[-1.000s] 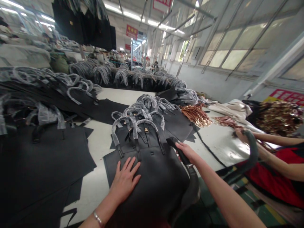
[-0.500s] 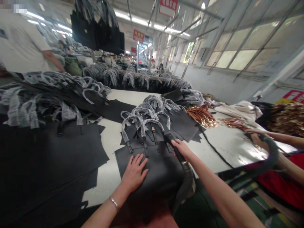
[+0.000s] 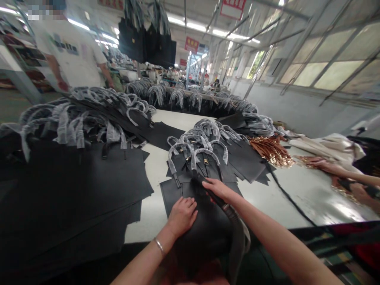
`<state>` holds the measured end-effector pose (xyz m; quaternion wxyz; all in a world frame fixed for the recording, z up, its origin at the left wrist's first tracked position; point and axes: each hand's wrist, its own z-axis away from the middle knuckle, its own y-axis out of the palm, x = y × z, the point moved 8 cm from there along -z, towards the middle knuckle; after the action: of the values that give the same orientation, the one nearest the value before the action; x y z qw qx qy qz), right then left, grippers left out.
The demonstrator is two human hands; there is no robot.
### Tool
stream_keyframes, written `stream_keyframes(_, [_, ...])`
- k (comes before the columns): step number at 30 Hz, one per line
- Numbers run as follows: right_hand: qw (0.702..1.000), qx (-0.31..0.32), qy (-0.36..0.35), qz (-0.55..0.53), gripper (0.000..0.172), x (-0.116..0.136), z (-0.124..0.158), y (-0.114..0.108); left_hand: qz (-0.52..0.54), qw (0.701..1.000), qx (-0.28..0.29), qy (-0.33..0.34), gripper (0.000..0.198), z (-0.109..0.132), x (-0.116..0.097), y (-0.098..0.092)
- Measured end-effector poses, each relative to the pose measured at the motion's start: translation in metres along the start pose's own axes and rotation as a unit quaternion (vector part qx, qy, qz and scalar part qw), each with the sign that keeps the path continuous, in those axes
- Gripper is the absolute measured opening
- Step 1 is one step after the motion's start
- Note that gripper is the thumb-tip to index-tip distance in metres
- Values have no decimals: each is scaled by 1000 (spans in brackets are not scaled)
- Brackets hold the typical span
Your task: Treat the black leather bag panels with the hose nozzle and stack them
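A black leather bag panel (image 3: 204, 233) hangs over the near table edge. My left hand (image 3: 181, 215) rests on it, fingers half bent and close together, thumb a little apart, holding nothing that I can see. My right hand (image 3: 218, 189) is wrapped round a black handheld nozzle (image 3: 224, 206), with a thick dark hose (image 3: 237, 241) running down from it. The nozzle's tip lies over the panel's upper part, near the base of a plastic-wrapped bag handle (image 3: 208, 152). More wrapped handles and black panels overlap just beyond.
Black panels (image 3: 74, 190) with wrapped handles are piled on the left of the white table (image 3: 148, 221). Brown straps with gold clasps (image 3: 274, 152) lie at the right, near a co-worker's hands (image 3: 360, 192). Another person (image 3: 71, 51) stands at the back left. Black bags (image 3: 145, 43) hang overhead.
The view has turned left. My left hand's spread fingers have drawn together and bent. The nozzle in my right hand has moved left across the panel, toward the left hand.
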<state>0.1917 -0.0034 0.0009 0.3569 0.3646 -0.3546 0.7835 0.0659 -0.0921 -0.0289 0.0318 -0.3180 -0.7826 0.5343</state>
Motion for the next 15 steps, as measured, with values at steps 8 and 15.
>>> stream_keyframes(8, [992,115,28,34,32,-1,24,29,26,1000,17,-7,24,12,-3,1])
stream_keyframes(15, [997,21,-32,71,41,23,-2,42,49,997,34,-45,35,10,-13,13])
